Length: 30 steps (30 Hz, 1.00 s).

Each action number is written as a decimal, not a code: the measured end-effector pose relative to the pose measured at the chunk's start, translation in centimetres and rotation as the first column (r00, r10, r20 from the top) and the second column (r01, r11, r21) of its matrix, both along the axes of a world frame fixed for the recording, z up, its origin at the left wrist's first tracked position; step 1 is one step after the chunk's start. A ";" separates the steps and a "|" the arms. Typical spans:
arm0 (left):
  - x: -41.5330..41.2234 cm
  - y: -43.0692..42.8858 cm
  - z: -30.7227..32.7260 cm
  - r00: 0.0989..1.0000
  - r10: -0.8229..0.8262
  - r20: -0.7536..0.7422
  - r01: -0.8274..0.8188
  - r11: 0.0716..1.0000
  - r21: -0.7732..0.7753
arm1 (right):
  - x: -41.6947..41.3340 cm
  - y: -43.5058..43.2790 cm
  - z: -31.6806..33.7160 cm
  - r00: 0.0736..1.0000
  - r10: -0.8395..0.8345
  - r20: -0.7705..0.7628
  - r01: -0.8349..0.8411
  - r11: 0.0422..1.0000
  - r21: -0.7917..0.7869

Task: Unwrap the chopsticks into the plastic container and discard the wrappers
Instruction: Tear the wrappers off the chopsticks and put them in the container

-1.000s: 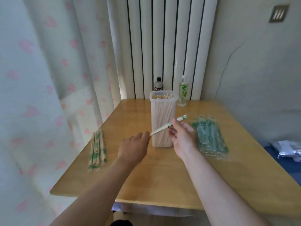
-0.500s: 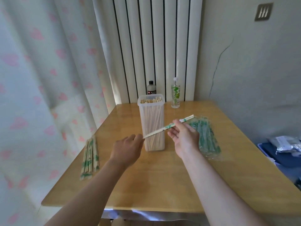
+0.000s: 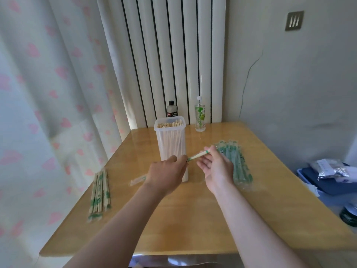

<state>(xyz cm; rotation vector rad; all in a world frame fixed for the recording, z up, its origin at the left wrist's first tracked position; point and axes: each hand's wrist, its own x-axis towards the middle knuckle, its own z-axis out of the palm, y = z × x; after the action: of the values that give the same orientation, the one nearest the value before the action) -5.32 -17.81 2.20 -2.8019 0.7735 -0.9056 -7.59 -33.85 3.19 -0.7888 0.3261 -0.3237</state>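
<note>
Two hands met above the wooden table point(image 3: 193, 219), both holding one wrapped pair of chopsticks point(image 3: 197, 156). It hung in the air just in front of the plastic container point(image 3: 171, 144) and slanted upward to the right. The left hand point(image 3: 166, 175) showed its back to the camera, its fingers curled in and its thumb and forefinger pinching the lower end of the pair. The right hand point(image 3: 214, 169) was turned palm-up and pinched the upper end near a green band between thumb and forefinger, while its other fingers lay loosely spread. The container stood upright toward the back of the table, lid off, packed with bare chopsticks point(image 3: 170, 124) standing on end. A bundle of wrapped chopsticks point(image 3: 99, 192) lay near the table's left edge, well apart from the hands. What looked like a loose wrapper point(image 3: 138, 179) lay flat on the table just left of the left wrist, too blurred to make out clearly. A heap of green-printed plastic point(image 3: 236, 163) rested on the table to the right, just beyond the right hand. Behind the container, against the white radiator point(image 3: 168, 55), stood a dark bottle point(image 3: 172, 111) and a clear bottle point(image 3: 200, 115) with a green label. A curtain point(image 3: 48, 93) with pink hearts hung along the left.
</note>
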 end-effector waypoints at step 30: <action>0.9 3.4 8.3 0.952 -0.185 -0.243 -0.153 0.400 -0.904 | 0.6 -3.2 4.0 0.977 -0.208 0.052 0.213 0.969 -0.124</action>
<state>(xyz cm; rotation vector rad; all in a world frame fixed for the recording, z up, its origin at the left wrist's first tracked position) -4.38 -14.43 10.48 -4.0217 0.3032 -1.1785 -7.02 -37.05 7.21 -0.8755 0.3564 -0.5635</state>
